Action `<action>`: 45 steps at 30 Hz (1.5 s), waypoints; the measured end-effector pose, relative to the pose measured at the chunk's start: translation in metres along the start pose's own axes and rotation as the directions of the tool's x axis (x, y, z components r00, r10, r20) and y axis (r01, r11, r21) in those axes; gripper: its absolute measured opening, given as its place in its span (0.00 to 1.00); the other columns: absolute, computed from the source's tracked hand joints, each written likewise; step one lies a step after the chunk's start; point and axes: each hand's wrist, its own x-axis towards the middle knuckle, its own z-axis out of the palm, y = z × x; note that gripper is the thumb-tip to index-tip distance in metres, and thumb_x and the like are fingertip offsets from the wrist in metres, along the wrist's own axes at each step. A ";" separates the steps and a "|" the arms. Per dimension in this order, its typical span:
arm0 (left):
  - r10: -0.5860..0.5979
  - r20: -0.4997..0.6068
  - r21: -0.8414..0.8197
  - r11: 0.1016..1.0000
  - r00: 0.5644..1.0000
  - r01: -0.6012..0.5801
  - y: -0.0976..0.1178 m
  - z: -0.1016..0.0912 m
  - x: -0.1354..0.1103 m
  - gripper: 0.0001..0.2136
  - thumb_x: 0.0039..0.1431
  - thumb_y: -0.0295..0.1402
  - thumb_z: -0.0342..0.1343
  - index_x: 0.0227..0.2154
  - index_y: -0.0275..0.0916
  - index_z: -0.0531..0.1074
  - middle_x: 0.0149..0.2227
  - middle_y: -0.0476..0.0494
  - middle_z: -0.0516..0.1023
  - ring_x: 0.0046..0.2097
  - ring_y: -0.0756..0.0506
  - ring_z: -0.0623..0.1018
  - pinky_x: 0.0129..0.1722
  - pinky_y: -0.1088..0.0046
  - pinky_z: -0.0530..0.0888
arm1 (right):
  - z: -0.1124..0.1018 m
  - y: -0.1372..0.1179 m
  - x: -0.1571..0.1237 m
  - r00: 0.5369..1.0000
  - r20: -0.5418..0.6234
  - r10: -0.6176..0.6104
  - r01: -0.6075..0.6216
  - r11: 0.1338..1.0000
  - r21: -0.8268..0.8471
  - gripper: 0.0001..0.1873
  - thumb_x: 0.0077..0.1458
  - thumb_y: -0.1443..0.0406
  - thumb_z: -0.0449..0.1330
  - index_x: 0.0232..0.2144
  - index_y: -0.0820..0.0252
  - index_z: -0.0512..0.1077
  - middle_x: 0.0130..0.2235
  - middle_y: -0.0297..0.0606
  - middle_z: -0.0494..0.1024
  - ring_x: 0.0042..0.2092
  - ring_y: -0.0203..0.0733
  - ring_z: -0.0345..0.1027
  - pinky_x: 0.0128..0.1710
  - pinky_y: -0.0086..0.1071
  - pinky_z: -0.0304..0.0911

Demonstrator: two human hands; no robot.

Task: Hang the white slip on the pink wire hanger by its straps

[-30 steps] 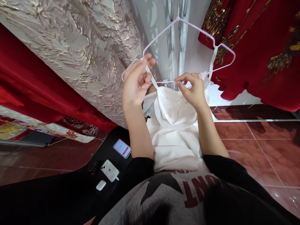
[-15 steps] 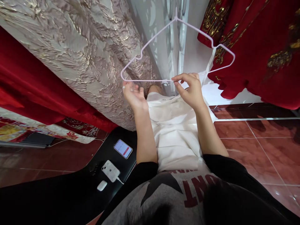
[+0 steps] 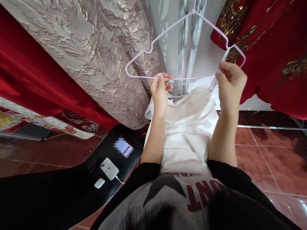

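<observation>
A thin pale-pink clothes hanger (image 3: pixel 165 31) hangs upright in front of me. Its bottom bar lies between the thumb and fingers of my left hand (image 3: pixel 160 92), a little left of the bar's middle. A white strap (image 3: pixel 224 57) loops over the notch on the hanger's right shoulder. Low on that strap, near the bar's right end, my right hand (image 3: pixel 230 84) pinches it between thumb and fingers. From the strap a white garment (image 3: pixel 189 111) falls across my lap in loose folds. The top of the hanger's hook is out of view.
Left of the hanger hangs shiny embossed fabric (image 3: pixel 115 57), with red cloth (image 3: pixel 48 76) beyond. Red sequinned cloth (image 3: pixel 268 54) hangs at right. A black bench (image 3: pixel 59 188) bears a lit phone (image 3: pixel 126 148), a white phone (image 3: pixel 109 168) on a cable and a small white case (image 3: pixel 99 183).
My left hand has moved right from the hanger's left corner and closed on the bar. My right hand has left the bar's middle and moved right to the strap.
</observation>
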 end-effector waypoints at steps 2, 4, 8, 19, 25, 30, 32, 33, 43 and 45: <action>0.009 -0.008 -0.024 1.000 1.000 -0.009 0.001 0.000 0.001 0.13 0.72 0.27 0.46 0.30 0.40 0.69 0.31 0.47 0.76 0.24 0.54 0.71 0.24 0.79 0.68 | 0.002 -0.014 0.002 0.989 -0.024 0.148 -0.147 0.987 0.061 0.16 0.56 0.67 0.57 0.49 0.57 0.70 0.46 0.43 0.74 0.49 0.42 0.70 0.50 0.42 0.66; 0.006 -0.003 -0.055 0.998 1.000 -0.006 0.002 0.000 0.001 0.13 0.71 0.27 0.47 0.30 0.39 0.70 0.30 0.47 0.76 0.22 0.54 0.69 0.23 0.80 0.67 | 0.005 -0.028 0.004 0.964 -0.095 0.249 -0.236 0.963 0.129 0.18 0.52 0.70 0.59 0.47 0.57 0.70 0.43 0.39 0.75 0.47 0.40 0.71 0.48 0.39 0.67; -0.001 0.004 -0.102 0.995 1.000 0.001 0.004 0.002 0.000 0.14 0.72 0.25 0.46 0.30 0.39 0.69 0.29 0.48 0.75 0.21 0.55 0.68 0.21 0.81 0.65 | 0.008 -0.042 0.009 0.932 -0.131 0.338 -0.312 0.932 0.184 0.17 0.50 0.72 0.59 0.44 0.59 0.69 0.36 0.35 0.76 0.38 0.36 0.71 0.43 0.36 0.67; -0.056 0.028 -0.105 0.993 0.998 0.058 0.005 0.000 0.001 0.15 0.72 0.24 0.43 0.29 0.39 0.69 0.29 0.48 0.74 0.19 0.55 0.64 0.19 0.81 0.63 | -0.002 -0.061 0.060 0.935 -0.079 0.346 -0.275 0.846 0.457 0.08 0.57 0.68 0.52 0.30 0.57 0.70 0.34 0.36 0.74 0.32 0.32 0.67 0.35 0.31 0.65; -0.066 0.010 -0.111 0.992 0.998 0.067 0.006 -0.001 0.004 0.15 0.72 0.24 0.43 0.29 0.39 0.69 0.29 0.48 0.75 0.19 0.55 0.64 0.18 0.81 0.63 | -0.012 -0.028 0.045 0.442 -0.657 0.611 -0.093 0.759 0.644 0.11 0.61 0.71 0.39 0.36 0.56 0.59 0.44 0.35 0.71 0.21 0.25 0.48 0.21 0.28 0.45; -0.094 -0.014 -0.085 0.992 0.995 0.093 0.003 0.004 0.002 0.15 0.72 0.23 0.44 0.29 0.38 0.68 0.30 0.47 0.77 0.19 0.55 0.63 0.18 0.81 0.63 | 0.011 -0.027 0.000 0.824 -0.520 0.228 -0.038 0.936 0.350 0.05 0.56 0.68 0.54 0.29 0.54 0.62 0.31 0.33 0.70 0.25 0.31 0.55 0.26 0.32 0.54; -0.118 0.008 -0.108 0.987 0.993 0.118 0.002 0.007 0.000 0.14 0.71 0.24 0.44 0.29 0.38 0.69 0.31 0.47 0.78 0.19 0.55 0.63 0.18 0.81 0.63 | 0.026 -0.031 -0.007 0.957 -0.262 0.124 -0.056 0.966 0.253 0.04 0.56 0.65 0.59 0.30 0.55 0.65 0.34 0.35 0.72 0.33 0.35 0.65 0.36 0.36 0.63; -0.127 0.021 -0.117 0.985 0.992 0.128 0.002 0.008 -0.002 0.14 0.71 0.24 0.45 0.29 0.38 0.69 0.32 0.46 0.78 0.20 0.55 0.64 0.18 0.81 0.63 | 0.033 -0.032 -0.009 0.982 -0.155 0.109 -0.076 0.976 0.205 0.06 0.56 0.62 0.60 0.32 0.55 0.66 0.35 0.35 0.72 0.36 0.36 0.67 0.39 0.37 0.65; -0.020 -0.205 0.059 0.998 0.979 0.033 0.027 -0.039 0.008 0.16 0.56 0.15 0.49 0.31 0.42 0.76 0.41 0.49 0.80 0.21 0.55 0.67 0.16 0.80 0.59 | 0.046 -0.021 -0.007 0.980 -0.122 0.156 -0.151 0.987 0.052 0.16 0.54 0.56 0.62 0.39 0.55 0.62 0.37 0.35 0.73 0.36 0.37 0.68 0.35 0.34 0.63; 0.077 -0.219 0.115 0.992 0.973 -0.053 0.035 -0.058 0.012 0.17 0.56 0.14 0.48 0.32 0.42 0.77 0.40 0.49 0.81 0.19 0.56 0.64 0.14 0.78 0.52 | 0.044 -0.022 -0.006 0.979 -0.124 0.160 -0.154 0.986 0.059 0.17 0.53 0.56 0.63 0.39 0.55 0.61 0.37 0.34 0.73 0.35 0.36 0.67 0.33 0.33 0.62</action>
